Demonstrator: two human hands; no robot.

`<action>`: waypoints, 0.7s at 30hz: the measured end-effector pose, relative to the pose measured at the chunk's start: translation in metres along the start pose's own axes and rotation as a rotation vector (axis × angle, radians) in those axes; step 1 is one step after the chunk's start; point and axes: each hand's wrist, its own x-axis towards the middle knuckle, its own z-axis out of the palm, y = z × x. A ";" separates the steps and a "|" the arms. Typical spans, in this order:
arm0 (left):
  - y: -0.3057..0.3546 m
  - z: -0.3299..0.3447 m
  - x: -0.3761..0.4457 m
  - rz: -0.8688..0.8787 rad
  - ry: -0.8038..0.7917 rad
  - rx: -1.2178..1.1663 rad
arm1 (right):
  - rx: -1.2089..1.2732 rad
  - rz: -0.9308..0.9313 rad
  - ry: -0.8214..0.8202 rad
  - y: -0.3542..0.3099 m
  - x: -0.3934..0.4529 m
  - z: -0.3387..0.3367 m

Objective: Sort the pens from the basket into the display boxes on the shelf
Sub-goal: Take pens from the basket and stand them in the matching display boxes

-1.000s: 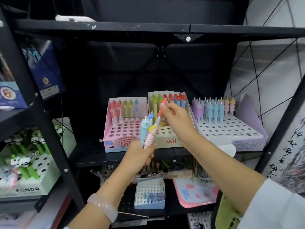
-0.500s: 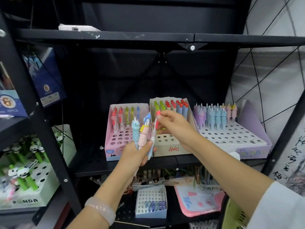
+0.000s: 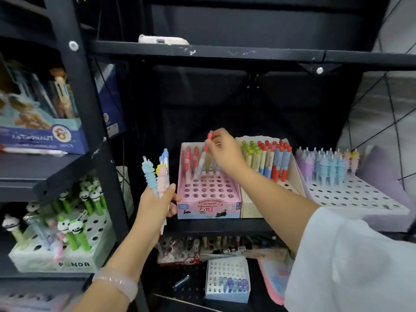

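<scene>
One red-capped pen (image 3: pixel 204 154) moved to pink box (image 3: pixel 208 199).

The right hand (image 3: pixel 221 152) has carried the red-capped pen (image 3: pixel 203 155) leftward over the pink display box (image 3: pixel 208 199)

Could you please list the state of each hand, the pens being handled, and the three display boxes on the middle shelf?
Right hand: pinching red-capped pen over pink box.
Left hand: gripping bundle of pens, upright.
Pink box: mostly empty holes.
Cream box: back rows filled.
Unicorn box: back rows filled.
</scene>
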 end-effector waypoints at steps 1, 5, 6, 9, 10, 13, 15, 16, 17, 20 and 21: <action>-0.001 -0.002 0.002 0.001 -0.010 0.001 | -0.027 -0.005 -0.012 0.003 0.001 0.006; -0.007 -0.004 0.008 -0.003 0.000 -0.003 | -0.124 -0.032 -0.028 0.010 0.004 0.021; -0.009 -0.004 0.009 -0.007 0.002 0.003 | -0.138 -0.045 -0.026 0.010 0.006 0.023; -0.014 -0.004 0.012 -0.015 0.019 0.038 | -0.170 -0.077 -0.027 0.014 0.012 0.027; -0.016 -0.003 0.013 -0.018 0.022 0.049 | -0.169 -0.076 -0.035 0.016 0.014 0.028; -0.017 0.000 0.014 -0.030 -0.005 0.059 | -0.158 -0.056 -0.028 0.020 0.017 0.028; -0.018 0.002 0.013 -0.019 -0.039 0.063 | -0.175 -0.056 -0.047 0.022 0.018 0.028; -0.019 0.003 0.012 -0.012 -0.044 0.067 | -0.192 -0.053 -0.081 0.023 0.018 0.030; -0.019 0.004 0.012 -0.011 -0.039 0.069 | -0.219 -0.047 -0.123 0.025 0.016 0.032; -0.021 0.005 0.012 -0.008 -0.022 0.062 | -0.282 -0.016 -0.224 0.034 0.005 0.042; -0.021 0.005 0.011 -0.002 -0.025 0.070 | -0.280 -0.012 -0.221 0.036 0.002 0.044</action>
